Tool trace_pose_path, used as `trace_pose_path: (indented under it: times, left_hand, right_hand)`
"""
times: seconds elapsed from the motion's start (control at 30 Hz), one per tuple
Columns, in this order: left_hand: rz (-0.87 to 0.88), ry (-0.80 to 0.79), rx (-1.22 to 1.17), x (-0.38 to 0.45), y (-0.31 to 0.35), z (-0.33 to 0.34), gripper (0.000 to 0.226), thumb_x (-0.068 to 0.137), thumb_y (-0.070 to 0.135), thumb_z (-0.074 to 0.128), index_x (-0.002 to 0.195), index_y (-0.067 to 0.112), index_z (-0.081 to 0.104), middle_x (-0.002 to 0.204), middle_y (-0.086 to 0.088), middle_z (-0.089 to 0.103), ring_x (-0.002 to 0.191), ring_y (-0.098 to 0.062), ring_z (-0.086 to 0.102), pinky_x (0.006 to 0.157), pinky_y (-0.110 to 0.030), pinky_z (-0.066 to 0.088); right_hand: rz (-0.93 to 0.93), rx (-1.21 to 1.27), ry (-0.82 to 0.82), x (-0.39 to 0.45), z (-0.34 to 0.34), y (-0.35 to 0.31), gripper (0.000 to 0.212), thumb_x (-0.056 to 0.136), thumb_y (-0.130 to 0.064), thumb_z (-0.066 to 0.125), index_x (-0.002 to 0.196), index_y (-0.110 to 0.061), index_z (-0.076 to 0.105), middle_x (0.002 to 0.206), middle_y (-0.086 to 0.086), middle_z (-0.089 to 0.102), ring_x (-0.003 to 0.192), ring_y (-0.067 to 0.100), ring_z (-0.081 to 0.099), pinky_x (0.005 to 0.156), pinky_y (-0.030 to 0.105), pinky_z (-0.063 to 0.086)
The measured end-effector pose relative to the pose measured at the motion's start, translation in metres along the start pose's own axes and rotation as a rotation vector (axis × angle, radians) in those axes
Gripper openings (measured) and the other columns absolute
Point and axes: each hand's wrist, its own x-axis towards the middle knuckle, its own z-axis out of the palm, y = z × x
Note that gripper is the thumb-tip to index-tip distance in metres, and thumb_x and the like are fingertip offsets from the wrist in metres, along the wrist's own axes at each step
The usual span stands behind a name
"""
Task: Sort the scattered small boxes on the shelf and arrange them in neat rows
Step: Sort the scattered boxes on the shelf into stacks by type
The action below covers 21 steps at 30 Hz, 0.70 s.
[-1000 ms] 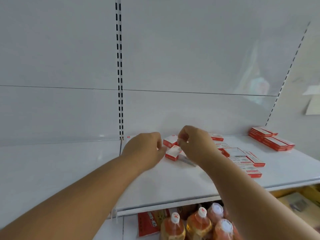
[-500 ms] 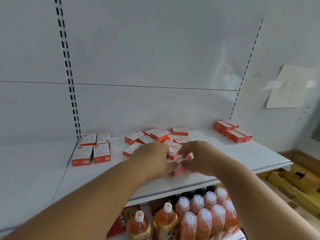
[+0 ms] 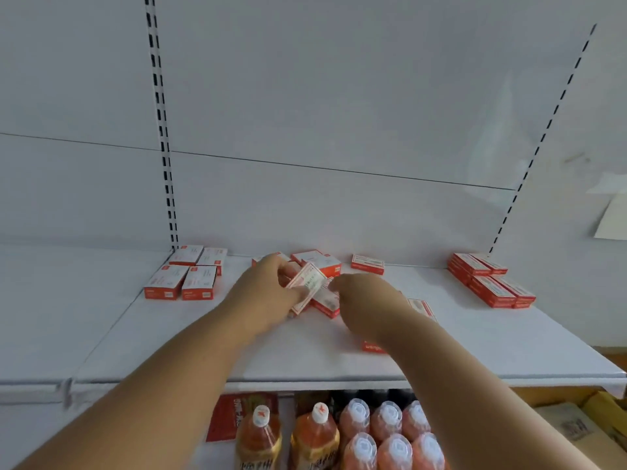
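Note:
Small red-and-white boxes lie on a white shelf (image 3: 190,347). My left hand (image 3: 268,290) grips one tilted box (image 3: 307,281), thumb on its face, lifted off the shelf at one end. My right hand (image 3: 368,300) hovers just right of it with curled fingers, its fingertips at the edge of another box (image 3: 327,301); whether it holds that box is hidden. Loose boxes lie behind the hands (image 3: 317,259), at the back (image 3: 367,264), and partly under my right wrist (image 3: 373,347).
Four boxes (image 3: 183,276) stand in a tidy block at the shelf's left. A stacked group (image 3: 492,283) sits at the right. Bottles (image 3: 356,435) fill the shelf below, with cardboard cartons (image 3: 593,425) at the lower right. Paper (image 3: 614,218) hangs on the right wall.
The view has swung back left a little. My left hand has raised one box to a tilt among the scattered ones, and my right hand stays close beside it.

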Motion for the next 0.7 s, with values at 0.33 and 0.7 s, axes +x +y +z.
trace_pose_path:
  times: [0.33,0.7]
  left_hand:
    - [-0.07,0.125,-0.292,-0.004,-0.007,0.01,0.033,0.088,0.013,0.069,0.113,0.03,0.058,0.101,0.011,0.069,0.086,-0.007,0.067,0.053,-0.016,0.044]
    - [-0.107,0.096,-0.416,0.007,-0.004,0.004,0.037,0.086,0.007,0.07,0.114,0.027,0.058,0.106,0.002,0.073,0.076,-0.015,0.075,0.055,-0.029,0.047]
  right_hand:
    - [-0.255,-0.259,0.084,0.001,0.009,-0.014,0.032,0.092,-0.023,0.048,0.124,-0.021,0.052,0.113,0.007,0.06,0.099,0.031,0.062,0.066,0.034,0.04]
    - [0.145,0.701,0.178,0.019,0.001,0.01,0.038,0.098,-0.011,0.035,0.134,-0.019,0.044,0.098,0.01,0.066,0.066,0.018,0.058,0.058,0.029,0.043]
